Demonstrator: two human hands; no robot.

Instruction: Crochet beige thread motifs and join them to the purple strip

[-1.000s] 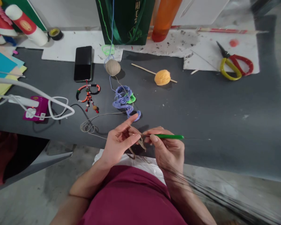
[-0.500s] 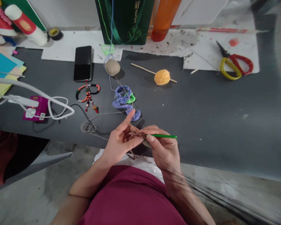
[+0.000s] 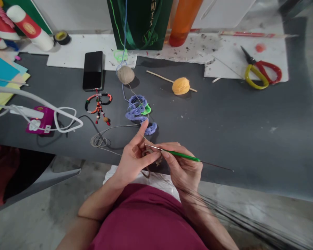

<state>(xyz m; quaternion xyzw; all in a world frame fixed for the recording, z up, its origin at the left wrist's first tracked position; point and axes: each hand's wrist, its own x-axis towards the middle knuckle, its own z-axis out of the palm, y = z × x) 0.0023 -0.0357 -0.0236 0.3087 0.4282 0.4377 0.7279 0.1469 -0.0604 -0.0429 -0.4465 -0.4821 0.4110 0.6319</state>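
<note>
My right hand [image 3: 184, 165] is shut on a green-handled crochet hook [image 3: 184, 156], whose metal tip reaches toward my left hand [image 3: 135, 156]. My left hand pinches a small brown crocheted piece [image 3: 151, 153], partly hidden by my fingers, with its index finger raised. A fine beige thread [image 3: 114, 127] runs from that hand to a loose tangle on the dark tabletop. Just beyond my left fingertip lies a purple crocheted strip [image 3: 138, 111] with a green patch. Farther up sit a beige yarn ball [image 3: 125, 75] and an orange yarn ball [image 3: 181, 86] on a wooden stick.
A black phone [image 3: 93, 71], beaded ornament [image 3: 97, 106], magenta power strip [image 3: 39, 120] and white cable [image 3: 54, 109] lie left on the dark table. Yellow-red scissors [image 3: 258, 73] rest on white paper at right. A seated person's red sleeve [image 3: 2, 170] shows at far left.
The crochet hook has tilted, its handle end dropping rightward and its tip rising into the brown piece. My left hand has shifted slightly, showing more of the crocheted piece.
</note>
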